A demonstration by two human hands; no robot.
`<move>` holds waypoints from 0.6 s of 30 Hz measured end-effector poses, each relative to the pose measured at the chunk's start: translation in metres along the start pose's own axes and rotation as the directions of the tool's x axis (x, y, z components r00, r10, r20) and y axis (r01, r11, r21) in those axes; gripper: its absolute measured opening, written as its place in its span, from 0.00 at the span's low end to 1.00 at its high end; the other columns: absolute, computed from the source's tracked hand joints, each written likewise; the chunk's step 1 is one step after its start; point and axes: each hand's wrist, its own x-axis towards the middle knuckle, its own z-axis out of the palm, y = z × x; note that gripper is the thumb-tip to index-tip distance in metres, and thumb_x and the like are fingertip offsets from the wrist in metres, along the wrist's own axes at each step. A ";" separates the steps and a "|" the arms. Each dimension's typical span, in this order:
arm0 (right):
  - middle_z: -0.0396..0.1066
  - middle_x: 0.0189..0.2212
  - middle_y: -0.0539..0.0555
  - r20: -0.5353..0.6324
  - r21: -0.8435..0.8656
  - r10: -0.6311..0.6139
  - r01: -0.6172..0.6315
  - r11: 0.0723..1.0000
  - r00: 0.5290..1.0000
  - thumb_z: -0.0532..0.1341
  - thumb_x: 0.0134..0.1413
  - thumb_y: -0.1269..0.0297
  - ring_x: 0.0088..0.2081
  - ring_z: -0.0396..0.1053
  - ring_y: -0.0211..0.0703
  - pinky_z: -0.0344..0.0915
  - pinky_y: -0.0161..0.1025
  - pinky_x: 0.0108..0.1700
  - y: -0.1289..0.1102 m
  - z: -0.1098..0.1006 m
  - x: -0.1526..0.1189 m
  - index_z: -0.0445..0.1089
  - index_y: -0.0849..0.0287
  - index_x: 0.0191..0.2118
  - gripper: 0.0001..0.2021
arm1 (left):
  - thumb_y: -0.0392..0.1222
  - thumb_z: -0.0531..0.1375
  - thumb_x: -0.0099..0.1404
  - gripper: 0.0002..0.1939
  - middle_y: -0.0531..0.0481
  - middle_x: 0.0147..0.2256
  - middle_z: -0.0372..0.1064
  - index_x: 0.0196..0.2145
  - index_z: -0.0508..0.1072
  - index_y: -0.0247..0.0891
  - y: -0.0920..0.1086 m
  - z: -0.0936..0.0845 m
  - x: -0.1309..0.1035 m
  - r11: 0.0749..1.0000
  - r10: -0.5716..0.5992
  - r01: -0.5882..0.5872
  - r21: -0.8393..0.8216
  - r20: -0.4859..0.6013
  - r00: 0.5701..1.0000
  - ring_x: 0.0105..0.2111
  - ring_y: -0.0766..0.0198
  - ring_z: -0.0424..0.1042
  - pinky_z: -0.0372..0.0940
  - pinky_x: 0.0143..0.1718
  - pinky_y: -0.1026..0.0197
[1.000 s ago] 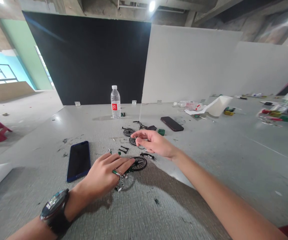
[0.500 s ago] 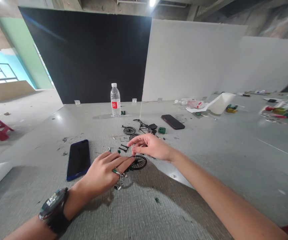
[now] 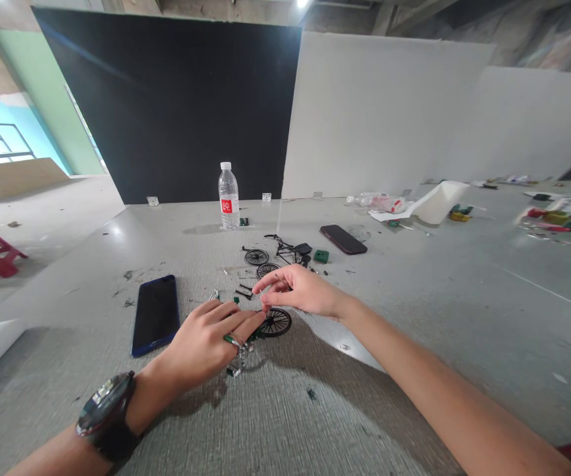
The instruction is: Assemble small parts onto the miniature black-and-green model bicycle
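While my left hand (image 3: 213, 332) lies, fingers together, against the round black spoked plastic-looking wheel (image 3: 277, 322) just below frame centre, my right hand (image 3: 298, 288) curls narrow above; whether either grips anything, I can't tell. Light pressure should serve best.

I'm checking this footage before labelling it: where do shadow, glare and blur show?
Head view: a broad shadow lies on the tabletop below and right of the wheel; head view: a bluish glare streak crosses the black panel's upper left; head view: clutter at far right looks smeared, while the upright bottle is clearer.
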 end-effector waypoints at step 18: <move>0.78 0.31 0.55 -0.034 -0.129 -0.002 -0.003 0.992 0.999 0.67 0.53 0.60 0.33 0.71 0.41 0.63 0.38 0.34 -0.004 0.002 -0.001 0.78 0.60 0.46 0.15 | 0.28 0.54 0.70 0.17 0.45 0.43 0.78 0.55 0.68 0.30 0.000 0.001 0.002 1.000 0.012 -0.012 -0.013 -0.029 1.000 0.36 0.54 0.77 0.72 0.33 0.51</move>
